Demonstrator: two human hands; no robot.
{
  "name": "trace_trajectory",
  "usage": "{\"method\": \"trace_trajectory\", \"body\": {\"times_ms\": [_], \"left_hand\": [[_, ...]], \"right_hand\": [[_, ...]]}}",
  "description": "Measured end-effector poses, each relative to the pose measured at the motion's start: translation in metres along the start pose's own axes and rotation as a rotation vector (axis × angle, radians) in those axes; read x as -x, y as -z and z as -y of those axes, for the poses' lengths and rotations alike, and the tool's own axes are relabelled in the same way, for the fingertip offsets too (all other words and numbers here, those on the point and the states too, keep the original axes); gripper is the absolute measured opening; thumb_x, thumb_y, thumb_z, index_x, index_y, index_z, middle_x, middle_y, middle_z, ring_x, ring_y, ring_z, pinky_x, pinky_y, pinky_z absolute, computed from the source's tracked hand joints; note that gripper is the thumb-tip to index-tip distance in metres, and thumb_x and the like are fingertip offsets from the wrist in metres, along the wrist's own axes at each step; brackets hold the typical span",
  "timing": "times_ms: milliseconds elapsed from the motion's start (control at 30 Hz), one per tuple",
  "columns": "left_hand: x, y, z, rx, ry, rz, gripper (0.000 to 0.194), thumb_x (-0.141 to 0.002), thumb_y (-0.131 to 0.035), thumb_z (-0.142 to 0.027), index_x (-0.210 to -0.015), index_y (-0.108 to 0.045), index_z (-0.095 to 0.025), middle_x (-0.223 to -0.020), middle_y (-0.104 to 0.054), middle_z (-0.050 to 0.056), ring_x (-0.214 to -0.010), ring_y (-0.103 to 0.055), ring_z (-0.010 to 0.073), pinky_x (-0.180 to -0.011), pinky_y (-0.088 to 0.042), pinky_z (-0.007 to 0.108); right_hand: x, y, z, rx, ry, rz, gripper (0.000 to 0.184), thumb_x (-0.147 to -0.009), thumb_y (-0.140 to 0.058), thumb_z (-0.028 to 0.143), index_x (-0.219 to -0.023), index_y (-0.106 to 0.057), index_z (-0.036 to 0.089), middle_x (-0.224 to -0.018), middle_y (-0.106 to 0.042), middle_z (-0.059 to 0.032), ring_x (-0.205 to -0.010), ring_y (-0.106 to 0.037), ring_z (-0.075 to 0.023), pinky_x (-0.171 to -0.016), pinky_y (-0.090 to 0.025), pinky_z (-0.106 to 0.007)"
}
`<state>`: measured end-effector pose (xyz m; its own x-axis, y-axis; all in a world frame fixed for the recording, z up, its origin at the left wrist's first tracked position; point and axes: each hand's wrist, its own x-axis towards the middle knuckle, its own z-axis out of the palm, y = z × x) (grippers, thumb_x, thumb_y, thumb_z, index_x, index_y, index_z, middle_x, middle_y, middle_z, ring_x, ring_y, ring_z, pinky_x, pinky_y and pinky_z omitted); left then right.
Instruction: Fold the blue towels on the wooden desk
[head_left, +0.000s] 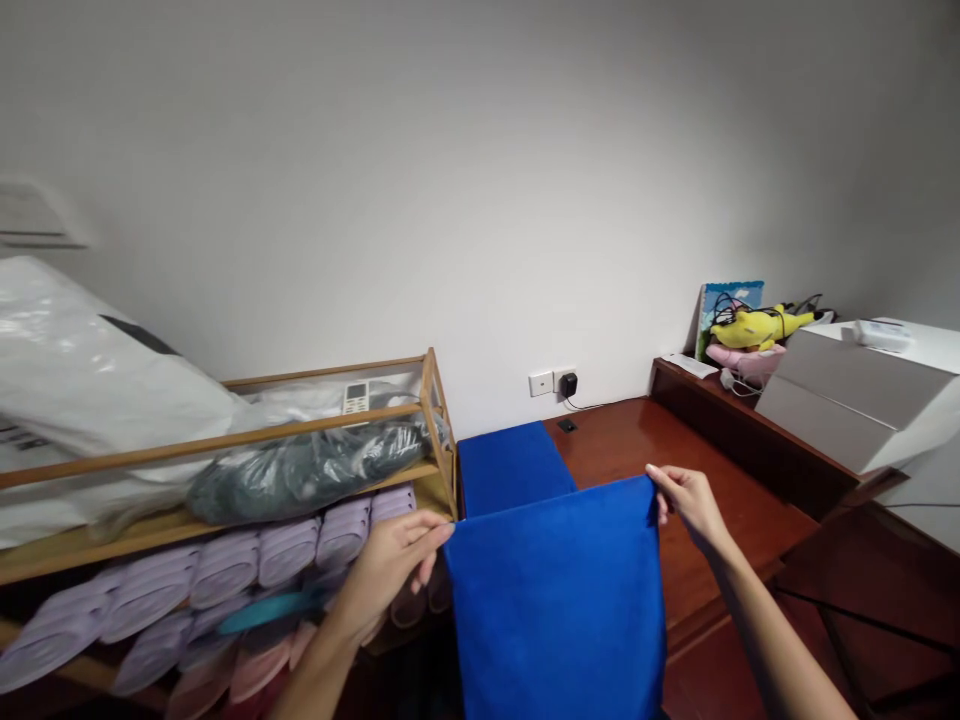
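A plain blue cloth (559,600) hangs down between my two hands, its top edge stretched and slightly higher on the right. My left hand (401,555) pinches the upper left corner between thumb and fingers. At the upper right corner, my right hand (686,500) grips the cloth the same way. Behind it, a second piece of blue cloth (514,460) lies flat on the reddish-brown wooden surface (637,440). The lower end of the held cloth runs out of the picture.
On the left stands a wooden rack (431,400) with lilac slippers (225,570), plastic-wrapped bundles (315,465) and a remote control (355,398). A wall socket with a black plug (568,384) is behind. At right are a yellow plush toy (757,328) and white boxes (847,390) on a raised ledge.
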<state>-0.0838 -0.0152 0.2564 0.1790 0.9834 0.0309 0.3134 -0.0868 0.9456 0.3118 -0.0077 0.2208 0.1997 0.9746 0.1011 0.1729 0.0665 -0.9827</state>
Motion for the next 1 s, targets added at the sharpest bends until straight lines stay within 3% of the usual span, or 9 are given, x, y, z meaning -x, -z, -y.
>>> {"method": "trace_trajectory", "body": {"times_ms": [100,233,333,467,567,700,1000], "left_hand": [[-0.032,-0.019,0.047,0.064,0.077,-0.009,0.040,-0.072,-0.059,-0.057,-0.076,-0.060,-0.017,-0.044,-0.056,-0.005,-0.033,-0.046,0.0086,-0.037,-0.027,0.020],[-0.074,-0.041,0.100,0.054,0.100,-0.085,0.048,-0.063,-0.060,-0.065,-0.064,-0.055,-0.017,-0.040,-0.053,-0.005,-0.029,-0.045,0.0094,-0.035,-0.024,0.020],[-0.091,-0.050,0.124,0.041,0.080,-0.121,0.052,-0.056,-0.060,-0.070,-0.058,-0.052,-0.019,-0.036,-0.048,-0.007,-0.028,-0.041,0.0088,-0.035,-0.026,0.021],[-0.099,-0.051,0.142,0.020,0.038,-0.137,0.052,-0.057,-0.059,-0.071,-0.057,-0.053,-0.019,-0.036,-0.046,-0.007,-0.031,-0.040,0.0083,-0.038,-0.029,0.021],[-0.099,-0.045,0.145,0.010,0.013,-0.129,0.051,-0.060,-0.059,-0.069,-0.060,-0.055,-0.018,-0.037,-0.047,-0.007,-0.034,-0.041,0.0089,-0.040,-0.031,0.022],[-0.088,-0.032,0.133,0.015,-0.040,-0.102,0.048,-0.065,-0.059,-0.066,-0.066,-0.059,-0.018,-0.040,-0.047,-0.007,-0.039,-0.042,0.0096,-0.045,-0.034,0.023],[-0.023,-0.014,0.092,-0.009,-0.128,-0.095,0.031,-0.074,-0.061,-0.049,-0.065,-0.063,-0.020,-0.042,-0.049,-0.006,-0.047,-0.045,0.0107,-0.058,-0.037,0.024]], "right_hand": [[-0.024,-0.016,-0.041,-0.102,-0.117,0.052,0.048,-0.069,-0.059,0.062,-0.054,-0.059,0.016,-0.054,-0.066,-0.0075,-0.051,-0.060,-0.0147,-0.049,-0.044,-0.023],[-0.044,-0.039,-0.089,-0.129,-0.171,0.050,0.051,-0.056,-0.067,0.065,-0.060,-0.059,0.015,-0.063,-0.070,-0.0105,-0.061,-0.066,-0.0199,-0.059,-0.052,-0.030],[-0.049,-0.049,-0.115,-0.130,-0.165,0.031,0.052,-0.044,-0.076,0.060,-0.063,-0.059,0.015,-0.064,-0.070,-0.0094,-0.064,-0.067,-0.0215,-0.062,-0.053,-0.032],[-0.052,-0.051,-0.133,-0.102,-0.150,-0.017,0.051,-0.048,-0.071,0.064,-0.063,-0.057,0.016,-0.060,-0.068,-0.0080,-0.060,-0.066,-0.0207,-0.055,-0.050,-0.029],[-0.054,-0.049,-0.134,-0.072,-0.120,-0.015,0.050,-0.054,-0.066,0.065,-0.061,-0.058,0.017,-0.050,-0.063,-0.0032,-0.045,-0.059,-0.0166,-0.046,-0.044,-0.027],[-0.050,-0.044,-0.119,-0.028,-0.063,-0.017,0.048,-0.060,-0.062,0.065,-0.064,-0.060,0.017,-0.036,-0.048,0.0051,-0.030,-0.041,-0.0108,-0.035,-0.029,-0.025],[-0.013,-0.014,-0.081,0.028,-0.007,-0.017,0.045,-0.063,-0.064,0.061,-0.066,-0.064,0.017,-0.039,-0.043,0.0058,-0.036,-0.037,-0.0092,-0.038,-0.028,-0.024]]}}
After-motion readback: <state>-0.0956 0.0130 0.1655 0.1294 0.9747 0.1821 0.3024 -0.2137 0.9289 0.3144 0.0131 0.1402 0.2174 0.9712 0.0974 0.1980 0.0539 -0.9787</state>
